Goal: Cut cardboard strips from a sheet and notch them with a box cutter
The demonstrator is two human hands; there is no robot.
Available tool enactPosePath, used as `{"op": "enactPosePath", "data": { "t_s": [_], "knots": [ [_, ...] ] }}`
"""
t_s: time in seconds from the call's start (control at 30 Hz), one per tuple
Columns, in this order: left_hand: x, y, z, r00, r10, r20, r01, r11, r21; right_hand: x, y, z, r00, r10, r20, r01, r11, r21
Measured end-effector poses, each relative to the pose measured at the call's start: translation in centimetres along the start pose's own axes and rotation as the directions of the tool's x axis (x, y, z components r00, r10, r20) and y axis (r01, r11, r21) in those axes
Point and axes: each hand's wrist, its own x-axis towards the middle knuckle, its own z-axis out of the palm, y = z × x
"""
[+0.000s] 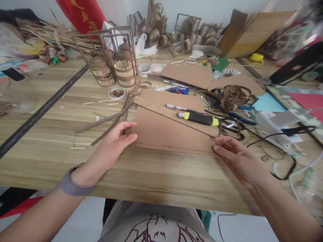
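Observation:
A flat brown cardboard sheet [161, 132] lies near the table's front edge, with a dark line along its near side. My left hand [117, 139] is at its left edge, thumb and index finger apart. At the right edge, my right hand [233, 151] has thumb and fingers closed on the sheet's corner. A narrower cardboard strip [156, 109] lies slantwise over the sheet. On that strip rest a black and yellow utility knife [202, 119] and a pen [181, 108].
Two framed woven lantern-like pieces [124, 67] stand at the back left. Dark ribbed strips [103, 122] lie left of the cardboard. Coiled brown strips [234, 97] and a power strip [272, 129] with cables are at right. A cardboard box [254, 33] stands behind.

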Motion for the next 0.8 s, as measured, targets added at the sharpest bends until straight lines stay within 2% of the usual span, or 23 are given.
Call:
{"op": "enactPosePath", "data": {
  "t_s": [0.07, 0.13, 0.27, 0.37, 0.47, 0.57, 0.7, 0.8],
  "knots": [
    [-0.5, 0.3, 0.0, 0.991, -0.115, 0.068, 0.124, 0.981, -0.147, -0.2, 0.0, 0.1, 0.993, 0.09, 0.082, -0.099, 0.988, 0.121],
    [-0.8, 0.3, 0.1, 0.973, -0.183, 0.139, 0.211, 0.952, -0.223, -0.5, -0.1, 0.3, 0.975, 0.161, 0.152, -0.188, 0.964, 0.187],
    [-1.0, 0.0, 0.0, 0.965, -0.186, 0.186, 0.221, 0.956, -0.194, -1.1, -0.6, 0.5, 0.947, 0.222, 0.234, -0.27, 0.942, 0.199],
    [-1.2, 0.0, -0.3, 0.953, -0.168, 0.253, 0.206, 0.969, -0.133, -1.3, -0.5, 0.3, 0.936, 0.229, 0.267, -0.279, 0.946, 0.165],
    [-1.5, 0.2, -0.7, 0.938, -0.156, 0.309, 0.185, 0.981, -0.065, -1.4, -0.2, -0.1, 0.951, 0.158, 0.267, -0.197, 0.972, 0.126],
    [-1.7, 0.3, -1.1, 0.942, -0.119, 0.314, 0.115, 0.993, 0.029, -1.6, 0.0, -0.3, 0.959, 0.063, 0.276, -0.076, 0.996, 0.039],
    [-1.7, -0.3, -1.4, 0.957, -0.054, 0.284, -0.008, 0.976, 0.216, -1.8, 0.4, -0.3, 0.959, -0.061, 0.277, 0.094, 0.99, -0.106],
    [-1.8, -1.1, -1.6, 0.972, 0.015, 0.236, -0.096, 0.938, 0.332, -1.8, 1.0, -0.3, 0.942, -0.16, 0.296, 0.237, 0.94, -0.245]
  ]
}}
